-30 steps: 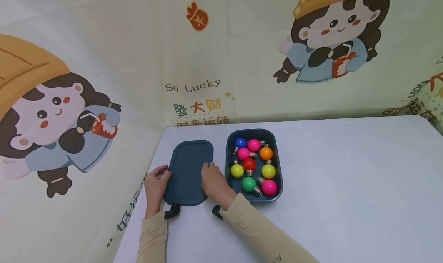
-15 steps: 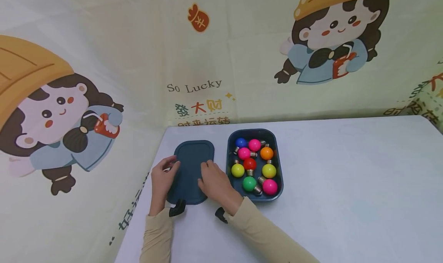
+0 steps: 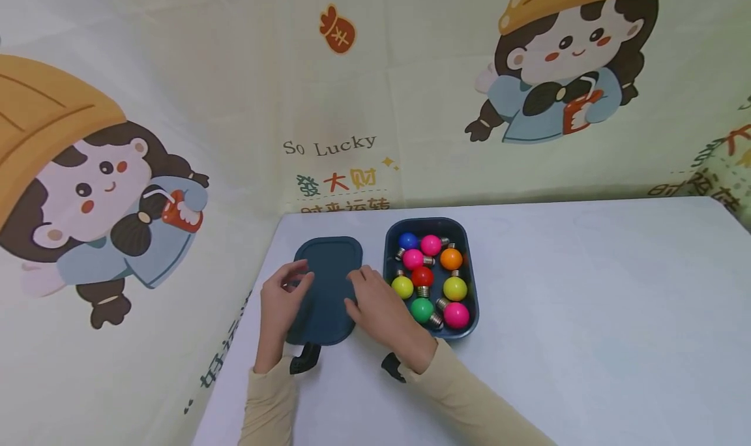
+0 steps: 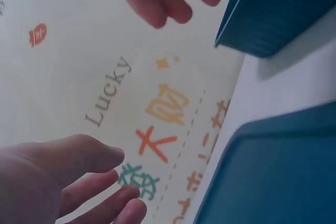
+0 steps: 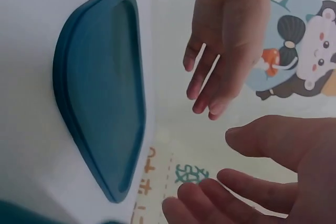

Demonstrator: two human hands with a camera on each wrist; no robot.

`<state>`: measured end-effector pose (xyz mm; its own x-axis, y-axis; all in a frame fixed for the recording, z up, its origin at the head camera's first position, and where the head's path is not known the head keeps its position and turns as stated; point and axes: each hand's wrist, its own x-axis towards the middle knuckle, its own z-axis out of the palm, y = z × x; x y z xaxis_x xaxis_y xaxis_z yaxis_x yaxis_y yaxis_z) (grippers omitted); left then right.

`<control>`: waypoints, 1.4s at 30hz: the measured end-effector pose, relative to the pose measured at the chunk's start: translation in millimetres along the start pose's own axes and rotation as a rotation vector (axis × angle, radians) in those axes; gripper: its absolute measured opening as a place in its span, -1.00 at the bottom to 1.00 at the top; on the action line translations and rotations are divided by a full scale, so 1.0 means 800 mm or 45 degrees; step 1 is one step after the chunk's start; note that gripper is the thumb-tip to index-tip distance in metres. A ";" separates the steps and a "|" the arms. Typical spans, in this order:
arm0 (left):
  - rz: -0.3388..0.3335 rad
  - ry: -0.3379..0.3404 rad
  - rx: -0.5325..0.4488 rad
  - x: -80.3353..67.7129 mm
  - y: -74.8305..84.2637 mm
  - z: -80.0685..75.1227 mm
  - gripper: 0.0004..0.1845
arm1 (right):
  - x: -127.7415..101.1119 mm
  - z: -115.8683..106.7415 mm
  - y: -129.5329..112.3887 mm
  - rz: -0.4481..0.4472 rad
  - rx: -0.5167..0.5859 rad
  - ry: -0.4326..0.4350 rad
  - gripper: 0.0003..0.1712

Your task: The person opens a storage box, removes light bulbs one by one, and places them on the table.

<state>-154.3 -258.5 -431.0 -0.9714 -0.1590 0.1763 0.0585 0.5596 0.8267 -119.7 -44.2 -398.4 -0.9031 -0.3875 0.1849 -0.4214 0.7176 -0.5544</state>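
Fingers of our left hand (image 3: 281, 306) are loosely bent with the thumb apart, holding nothing, above the left side of the flat blue lid (image 3: 326, 309), which lies on the bench (image 3: 587, 315). Over the lid's right edge hang the fingers of our right hand (image 3: 384, 310), likewise parted from the thumb with nothing between them. Just right of the lid stands the uncovered blue tray (image 3: 431, 223) with its coloured bulbs (image 3: 422, 276). We judge the step to be handling the lid; whether setting it down or taking it up, we do best to work both long edges together, keep it level, and stay clear of the tray. Compared with a second ago, our left hand has left the lid's left edge and shifted inward over it, and our right hand seems lifted off the right edge; lid, tray and bulbs look unmoved.
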 end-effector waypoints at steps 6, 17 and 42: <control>0.044 -0.080 -0.065 -0.009 0.020 0.010 -0.63 | -0.011 -0.017 0.006 0.057 0.045 -0.027 -0.52; 0.055 -0.165 -0.076 -0.024 0.066 0.028 -0.64 | -0.032 -0.039 0.023 0.090 0.082 0.014 -0.61; 0.005 -0.425 -0.272 -0.031 0.084 0.088 -0.55 | -0.090 -0.096 0.104 0.081 0.069 0.163 -0.60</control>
<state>-142.2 -159.8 -417.7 -0.9904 0.1360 0.0252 0.0746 0.3720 0.9252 -96.5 87.8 -396.0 -0.9324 -0.2626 0.2483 -0.3611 0.7049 -0.6105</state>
